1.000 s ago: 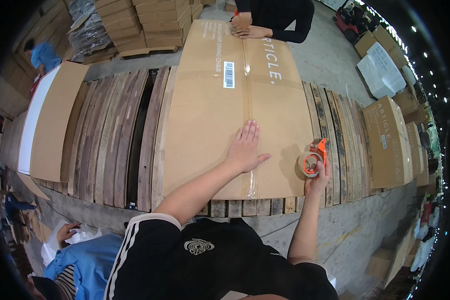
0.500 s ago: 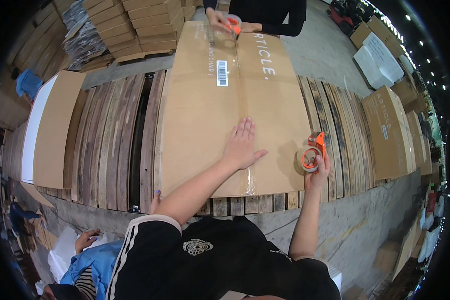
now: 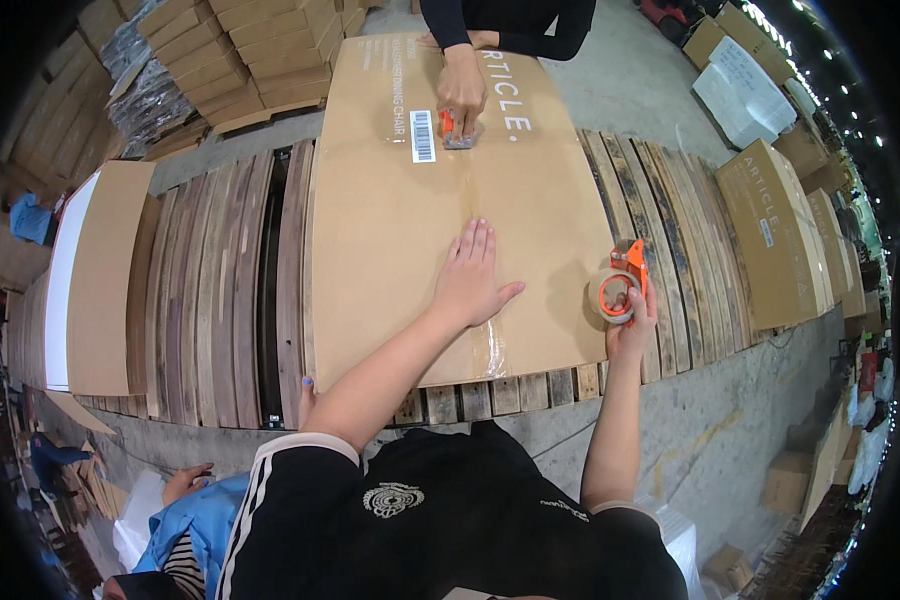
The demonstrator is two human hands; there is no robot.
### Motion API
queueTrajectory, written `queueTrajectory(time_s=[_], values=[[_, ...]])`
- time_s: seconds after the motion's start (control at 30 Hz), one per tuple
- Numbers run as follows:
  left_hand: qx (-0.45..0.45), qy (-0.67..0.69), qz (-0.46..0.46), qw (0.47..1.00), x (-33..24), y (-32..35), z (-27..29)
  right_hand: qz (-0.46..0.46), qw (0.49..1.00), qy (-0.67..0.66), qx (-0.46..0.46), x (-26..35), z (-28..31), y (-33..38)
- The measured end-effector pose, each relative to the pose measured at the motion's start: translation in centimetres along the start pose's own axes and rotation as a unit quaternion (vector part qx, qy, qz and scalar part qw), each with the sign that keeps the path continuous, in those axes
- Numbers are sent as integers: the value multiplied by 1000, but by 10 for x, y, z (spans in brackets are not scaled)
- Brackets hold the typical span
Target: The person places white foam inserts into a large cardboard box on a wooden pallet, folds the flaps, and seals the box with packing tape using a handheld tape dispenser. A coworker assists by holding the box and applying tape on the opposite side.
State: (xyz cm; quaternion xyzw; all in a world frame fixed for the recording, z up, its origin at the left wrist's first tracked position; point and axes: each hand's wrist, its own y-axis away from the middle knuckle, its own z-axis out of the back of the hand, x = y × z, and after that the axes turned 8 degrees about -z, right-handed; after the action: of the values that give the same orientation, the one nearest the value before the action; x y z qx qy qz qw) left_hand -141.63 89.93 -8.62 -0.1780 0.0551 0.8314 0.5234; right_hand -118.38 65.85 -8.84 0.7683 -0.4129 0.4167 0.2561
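Observation:
A large brown cardboard box [image 3: 390,280] lies flat before me, with clear tape [image 3: 487,355] along its middle seam. My left hand [image 3: 475,275] rests palm down on that seam, fingers stretched and thumb out to the side. Beside the box's right edge, my right hand [image 3: 632,318] grips an orange tape dispenser [image 3: 625,270] with a roll of tape on it. Across the box, a co-worker's hand [image 3: 462,90] presses another orange tape dispenser [image 3: 453,130] onto the seam, next to a white barcode label [image 3: 423,136].
The box lies on a wooden slat platform [image 3: 215,290]. At the left stands an upright open carton [image 3: 110,280]; at the right, more printed boxes [image 3: 770,235]. Stacked cartons [image 3: 270,50] rise at the back left. A person in blue [image 3: 195,530] is close at my lower left.
The co-worker's dispenser has come down onto the box and moved along the seam toward me. My left hand stays flat on the box, and my right hand still holds its dispenser.

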Motion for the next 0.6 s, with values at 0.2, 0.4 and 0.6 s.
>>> queueTrajectory(time_s=[0.2,0.4,0.6], values=[[-14,-3,-2,1000,-1,1,-1,5,1000,-1,3,-2,1,-2],[-15,3,-4,1000,1,3,-6,-8,1000,16,20,-1,4,-3],[-4,6,11,1000,-2,3,2,1,999,17,33,2,-3,2]])
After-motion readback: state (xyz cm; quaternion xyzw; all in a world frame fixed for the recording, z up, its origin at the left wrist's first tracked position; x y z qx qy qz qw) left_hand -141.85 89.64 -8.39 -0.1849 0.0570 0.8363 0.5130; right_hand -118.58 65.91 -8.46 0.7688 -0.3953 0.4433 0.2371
